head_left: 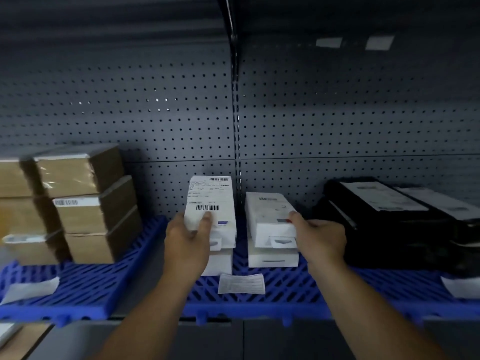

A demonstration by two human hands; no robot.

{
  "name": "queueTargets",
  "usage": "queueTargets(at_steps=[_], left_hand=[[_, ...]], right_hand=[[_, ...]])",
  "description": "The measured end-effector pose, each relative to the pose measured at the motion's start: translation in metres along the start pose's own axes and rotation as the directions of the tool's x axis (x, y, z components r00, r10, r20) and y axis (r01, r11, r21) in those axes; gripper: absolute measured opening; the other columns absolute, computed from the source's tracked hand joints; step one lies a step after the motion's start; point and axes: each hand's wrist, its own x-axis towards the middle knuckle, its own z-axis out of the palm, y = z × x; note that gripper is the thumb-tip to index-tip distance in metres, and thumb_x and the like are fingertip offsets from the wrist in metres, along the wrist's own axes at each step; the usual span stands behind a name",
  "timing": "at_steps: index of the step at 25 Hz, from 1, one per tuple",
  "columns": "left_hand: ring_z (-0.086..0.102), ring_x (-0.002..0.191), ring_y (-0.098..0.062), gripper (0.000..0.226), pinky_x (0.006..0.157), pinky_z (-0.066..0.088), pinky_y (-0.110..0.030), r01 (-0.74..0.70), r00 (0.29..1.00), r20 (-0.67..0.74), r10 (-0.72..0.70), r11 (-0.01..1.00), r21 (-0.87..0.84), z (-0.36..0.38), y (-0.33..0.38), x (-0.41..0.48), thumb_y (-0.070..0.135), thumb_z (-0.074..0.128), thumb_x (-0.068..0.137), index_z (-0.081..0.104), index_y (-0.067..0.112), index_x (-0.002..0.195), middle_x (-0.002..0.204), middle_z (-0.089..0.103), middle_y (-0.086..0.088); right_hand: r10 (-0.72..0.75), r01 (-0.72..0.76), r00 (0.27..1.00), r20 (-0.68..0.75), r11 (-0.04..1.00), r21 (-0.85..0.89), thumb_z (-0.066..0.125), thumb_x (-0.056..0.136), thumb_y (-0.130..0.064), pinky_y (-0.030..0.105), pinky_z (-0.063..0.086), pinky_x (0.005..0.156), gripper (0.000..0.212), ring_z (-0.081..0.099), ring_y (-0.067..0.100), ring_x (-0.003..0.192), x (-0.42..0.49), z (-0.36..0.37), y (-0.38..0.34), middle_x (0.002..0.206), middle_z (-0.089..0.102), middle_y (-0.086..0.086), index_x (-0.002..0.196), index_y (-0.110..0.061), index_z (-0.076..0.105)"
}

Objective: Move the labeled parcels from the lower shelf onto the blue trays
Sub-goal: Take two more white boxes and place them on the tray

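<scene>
Two white labeled parcels are being gripped above the blue trays (285,289): left hand (187,240) clasping the left parcel (210,203), right hand (322,237) clasping the right parcel (270,216), each sitting on another white box.

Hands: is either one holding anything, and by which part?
Left hand grips a white labeled box at its near lower end. Right hand grips another white box by its near right corner.

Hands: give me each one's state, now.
Left hand: closed on a white labeled box.
Right hand: closed on another white box.
</scene>
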Motion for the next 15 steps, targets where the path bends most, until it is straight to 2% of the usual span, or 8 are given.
queueTargets(at_steps=[2,3,5,6,9,11,13,15], left_hand=[[0.068,0.1,-0.02,0.037,0.08,0.059,-0.031,0.026,0.997,0.064,-0.031,0.997,0.068,-0.003,-0.002,0.008,0.047,0.06,0.097,0.06,0.019,0.12,0.122,0.066,-0.006],[0.062,0.113,-0.028,0.044,0.095,0.053,-0.042,0.021,0.997,0.072,-0.033,0.985,0.17,-0.004,-0.002,0.009,0.05,0.057,0.097,0.057,0.017,0.125,0.127,0.063,-0.008],[0.045,0.129,-0.035,0.056,0.108,0.036,-0.048,-0.023,0.998,0.062,-0.006,0.887,0.461,-0.007,-0.001,0.009,0.056,0.046,0.099,0.053,0.012,0.133,0.136,0.057,-0.011],[0.042,0.132,-0.036,0.061,0.11,0.033,-0.049,-0.036,0.998,0.059,0.007,0.858,0.512,-0.008,-0.001,0.01,0.058,0.042,0.099,0.05,0.011,0.137,0.139,0.054,-0.012],[0.052,0.126,-0.033,0.062,0.102,0.047,-0.051,0.004,0.993,0.109,-0.042,0.946,0.323,-0.01,-0.006,0.011,0.058,0.042,0.099,0.043,0.019,0.147,0.14,0.055,-0.008],[0.063,0.112,-0.029,0.055,0.09,0.056,-0.048,-0.008,0.994,0.11,-0.016,0.976,0.218,-0.012,-0.01,0.007,0.057,0.044,0.1,0.045,0.026,0.145,0.129,0.063,-0.005],[0.066,0.103,-0.028,0.053,0.082,0.058,-0.042,-0.017,0.994,0.113,-0.008,0.976,0.219,-0.012,-0.01,0.008,0.057,0.044,0.1,0.042,0.034,0.148,0.122,0.066,-0.002],[0.064,0.104,-0.028,0.054,0.078,0.053,-0.037,0.011,0.99,0.136,-0.045,0.97,0.243,-0.013,-0.01,0.013,0.057,0.043,0.1,0.037,0.044,0.151,0.123,0.062,-0.003]], right_hand=[[-0.1,0.105,0.994,0.032,0.971,-0.217,0.069,0.089,-0.033,0.03,0.054,0.051,0.038,0.064,0.019,0.054,-0.011,0.004,0.0,0.059,0.069,0.005,0.06,-0.008,0.069],[-0.155,0.166,0.986,0.06,0.916,-0.365,0.063,0.091,-0.037,0.035,0.057,0.06,0.039,0.065,0.023,0.06,-0.016,0.008,0.001,0.065,0.069,0.007,0.065,-0.008,0.069],[-0.237,0.235,0.969,0.073,0.786,-0.572,0.052,0.093,-0.044,0.042,0.057,0.078,0.039,0.066,0.029,0.074,-0.025,0.013,0.002,0.077,0.069,0.006,0.074,-0.014,0.068],[-0.241,0.236,0.968,0.072,0.77,-0.592,0.049,0.093,-0.046,0.043,0.056,0.08,0.039,0.065,0.03,0.077,-0.025,0.014,0.004,0.081,0.068,0.006,0.078,-0.015,0.068],[-0.121,0.166,0.985,0.121,0.847,-0.505,0.046,0.095,-0.044,0.035,0.052,0.064,0.039,0.064,0.027,0.075,-0.019,0.015,0.007,0.085,0.068,0.009,0.084,-0.012,0.066],[-0.086,0.14,0.987,0.134,0.87,-0.473,0.045,0.096,-0.041,0.032,0.046,0.056,0.04,0.063,0.028,0.071,-0.014,0.015,0.009,0.083,0.067,0.012,0.075,-0.011,0.063],[-0.105,0.151,0.987,0.121,0.86,-0.487,0.044,0.097,-0.038,0.031,0.041,0.052,0.044,0.061,0.028,0.066,-0.009,0.014,0.009,0.078,0.066,0.013,0.066,-0.011,0.058],[-0.129,0.172,0.984,0.12,0.849,-0.499,0.043,0.099,-0.036,0.031,0.043,0.051,0.046,0.061,0.028,0.063,-0.005,0.012,0.009,0.075,0.065,0.013,0.064,-0.01,0.058]])
